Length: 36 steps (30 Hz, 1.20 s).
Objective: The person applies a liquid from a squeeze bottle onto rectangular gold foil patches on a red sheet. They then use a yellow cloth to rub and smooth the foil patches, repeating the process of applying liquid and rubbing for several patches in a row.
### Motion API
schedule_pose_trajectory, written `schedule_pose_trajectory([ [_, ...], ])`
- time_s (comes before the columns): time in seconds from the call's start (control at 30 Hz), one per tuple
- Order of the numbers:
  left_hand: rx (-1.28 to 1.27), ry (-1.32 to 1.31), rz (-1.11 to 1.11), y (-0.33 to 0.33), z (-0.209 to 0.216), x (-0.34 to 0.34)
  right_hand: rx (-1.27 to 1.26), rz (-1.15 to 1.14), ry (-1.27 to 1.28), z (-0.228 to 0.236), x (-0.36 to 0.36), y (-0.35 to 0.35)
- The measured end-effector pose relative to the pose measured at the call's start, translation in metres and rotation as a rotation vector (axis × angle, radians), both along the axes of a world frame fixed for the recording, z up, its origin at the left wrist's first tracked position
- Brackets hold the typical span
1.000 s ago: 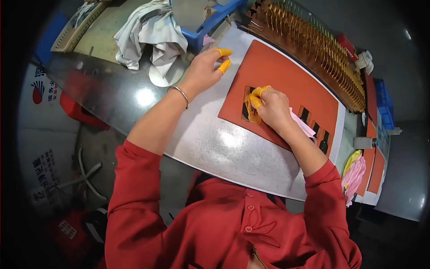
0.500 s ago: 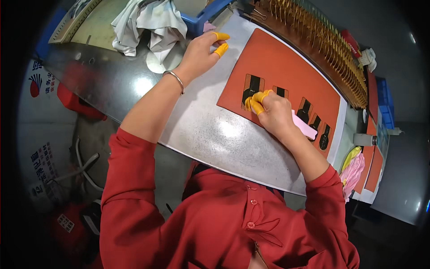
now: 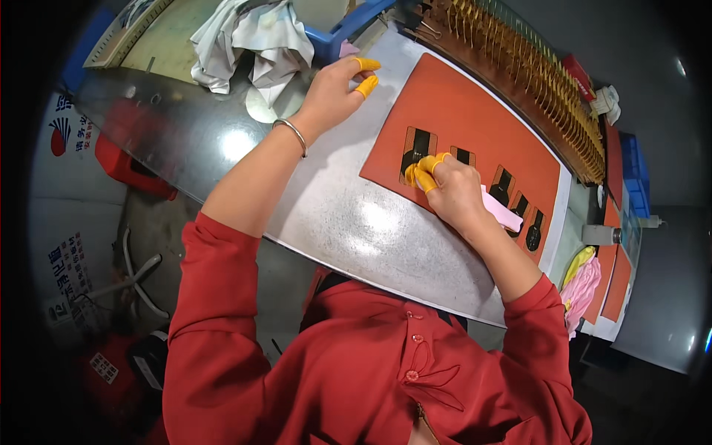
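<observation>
My right hand (image 3: pixel 456 191), with yellow finger cots, is closed, its fingertips pressed together at the lower end of the leftmost flat black-and-copper piece (image 3: pixel 420 143). What they pinch, if anything, is hidden. A pink strip of cloth or paper (image 3: pixel 502 212) sticks out from under this hand; whether it is held or just lies there I cannot tell. Several similar black pieces (image 3: pixel 503 184) lie in a row on the orange-red mat (image 3: pixel 460 96). My left hand (image 3: pixel 337 93), also in yellow cots, hovers left of the mat, thumb and forefinger apart, holding nothing.
Beyond the mat stands a rack of many thin golden strips (image 3: pixel 530 85). Crumpled white cloth (image 3: pixel 256 41) and a blue tray (image 3: pixel 337 33) are at the far left. Along the right lie a pink and yellow cloth (image 3: pixel 584 285) and a grey-white bottle (image 3: pixel 601 234).
The view has shifted slightly. My right fingertips stay at the lower end of the leftmost piece, and my left hand keeps its pose.
</observation>
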<state>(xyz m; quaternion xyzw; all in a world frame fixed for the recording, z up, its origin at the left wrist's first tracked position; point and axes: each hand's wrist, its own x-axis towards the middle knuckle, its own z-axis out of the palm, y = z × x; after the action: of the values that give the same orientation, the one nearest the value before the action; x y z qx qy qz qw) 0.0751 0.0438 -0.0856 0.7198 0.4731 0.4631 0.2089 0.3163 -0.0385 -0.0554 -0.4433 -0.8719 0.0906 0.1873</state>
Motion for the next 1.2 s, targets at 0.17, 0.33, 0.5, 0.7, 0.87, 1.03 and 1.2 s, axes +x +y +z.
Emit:
schedule_pose_trajectory([
  [0.17, 0.017, 0.013, 0.004, 0.001, 0.004, 0.000, -0.027, 0.010, 0.014, 0.000, -0.001, -0.007],
  [0.33, 0.039, 0.004, -0.008, 0.003, 0.001, 0.000, -0.021, 0.009, -0.030, -0.001, -0.001, -0.006],
  [0.5, 0.039, 0.003, -0.008, 0.002, 0.002, -0.001, -0.013, 0.088, -0.043, 0.000, 0.000, -0.008],
  [0.7, -0.007, 0.047, -0.008, 0.002, 0.006, 0.003, -0.007, -0.054, -0.073, 0.003, -0.003, 0.037],
  [0.87, -0.001, -0.041, 0.003, 0.000, -0.001, -0.002, 0.014, 0.070, -0.051, -0.003, 0.000, 0.023],
  [1.03, -0.023, 0.006, -0.019, 0.003, 0.005, 0.004, -0.043, -0.013, -0.064, 0.002, -0.002, 0.035],
  [1.2, 0.093, -0.070, 0.006, 0.005, 0.001, -0.001, -0.010, 0.045, -0.104, -0.001, 0.004, 0.020],
])
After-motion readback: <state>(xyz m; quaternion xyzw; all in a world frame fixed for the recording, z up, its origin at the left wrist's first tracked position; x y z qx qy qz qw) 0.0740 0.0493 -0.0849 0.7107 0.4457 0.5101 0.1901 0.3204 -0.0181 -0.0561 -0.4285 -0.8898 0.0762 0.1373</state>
